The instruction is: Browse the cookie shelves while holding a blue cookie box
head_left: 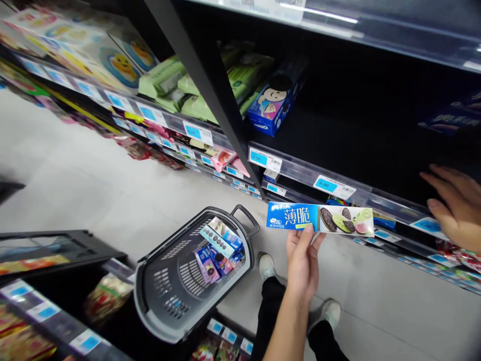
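Note:
My left hand [303,258] is closed on one long blue-and-white box of thin cookies [319,218], thumb on its front face. The box lies level over the aisle, with dark sandwich cookies and green cream printed on its right half. At the far right my right hand [456,208] is open, fingers stretched toward the dark shelf [361,135] and nothing visible in them. A blue cookie box with a smiling cookie [272,105] stands on that shelf's left side. Dim blue packs [454,120] show deeper at the right.
On the floor to the left, a grey shopping basket [145,306] holds several cookie boxes [221,250]. Green packets [165,82] and cartons [112,60] line the shelf beyond a dark post [210,75]. Another rack [56,316] stands at lower left. My shoes [266,265] are below.

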### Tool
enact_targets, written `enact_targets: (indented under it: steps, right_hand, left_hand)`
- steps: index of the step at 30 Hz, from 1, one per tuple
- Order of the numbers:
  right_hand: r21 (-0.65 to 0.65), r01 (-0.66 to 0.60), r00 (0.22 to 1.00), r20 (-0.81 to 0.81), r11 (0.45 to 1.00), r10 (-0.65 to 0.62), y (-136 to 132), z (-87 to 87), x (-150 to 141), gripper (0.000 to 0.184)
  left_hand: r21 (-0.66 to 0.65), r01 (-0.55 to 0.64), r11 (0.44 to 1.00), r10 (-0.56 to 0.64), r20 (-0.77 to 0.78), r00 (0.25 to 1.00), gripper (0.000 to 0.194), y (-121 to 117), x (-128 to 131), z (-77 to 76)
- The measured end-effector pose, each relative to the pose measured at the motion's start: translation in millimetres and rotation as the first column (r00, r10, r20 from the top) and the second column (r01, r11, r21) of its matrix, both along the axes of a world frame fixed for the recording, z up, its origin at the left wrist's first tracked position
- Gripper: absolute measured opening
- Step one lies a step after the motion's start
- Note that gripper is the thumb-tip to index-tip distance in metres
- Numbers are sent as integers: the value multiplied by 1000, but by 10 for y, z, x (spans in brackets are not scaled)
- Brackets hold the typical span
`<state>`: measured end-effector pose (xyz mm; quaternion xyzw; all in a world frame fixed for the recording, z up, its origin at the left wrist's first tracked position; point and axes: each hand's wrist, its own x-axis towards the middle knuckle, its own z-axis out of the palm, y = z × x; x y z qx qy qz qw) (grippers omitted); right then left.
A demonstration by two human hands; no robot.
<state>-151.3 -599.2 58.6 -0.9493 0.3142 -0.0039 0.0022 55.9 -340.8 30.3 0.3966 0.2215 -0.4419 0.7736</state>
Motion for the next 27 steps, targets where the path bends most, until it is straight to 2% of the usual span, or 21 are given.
enact_targets:
  steps: [6,16,27]
  right_hand:
    - [-22,-56,998,30,998,57,-17,-9,-8,61]
    - [-18,-57,998,24,998,57,15,74,60,59]
    - [-32,-44,999,15,999,44,49,105,59,60]
  left_hand:
    - [-4,-5,1000,5,-12,1000,33,-26,-13,-42]
    - [2,-51,999,51,-69,996,33,-12,-38,-90]
    - [32,-72,997,75,-97,992,36,23,-59,-73]
